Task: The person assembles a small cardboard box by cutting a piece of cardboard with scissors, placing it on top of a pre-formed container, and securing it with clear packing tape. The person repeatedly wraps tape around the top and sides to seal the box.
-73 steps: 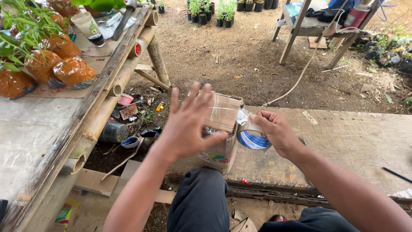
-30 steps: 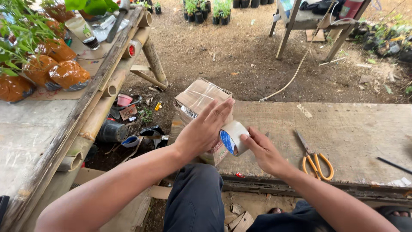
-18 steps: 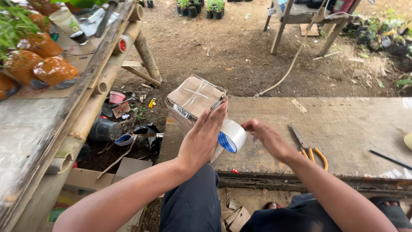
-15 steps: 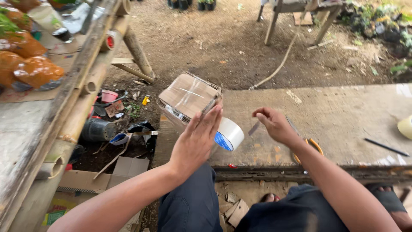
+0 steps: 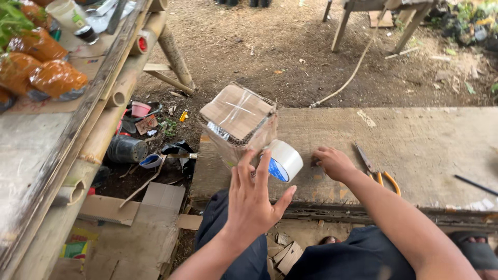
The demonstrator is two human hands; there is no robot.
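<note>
Two hands work over a small cardboard box wrapped in clear tape, which sits tilted at the near left end of the wooden counter. A silvery label strip runs along the box's front upper edge, its print too small to read. The left hand is spread wide, fingers fanned, and its fingertips meet a roll of clear packing tape with a blue inner core label, which lies just beside the box's lower right corner. Whether the hand presses on the box itself cannot be told. The right hand rests curled on the counter, just right of the roll; what it pinches, if anything, is hidden under the fingers. Orange-handled scissors lie near that wrist, the handles partly covered by the forearm. On the left bench, orange plastic bags sit in a cluster, cut off by the frame. Flat cardboard scraps lie on the ground below.
</note>
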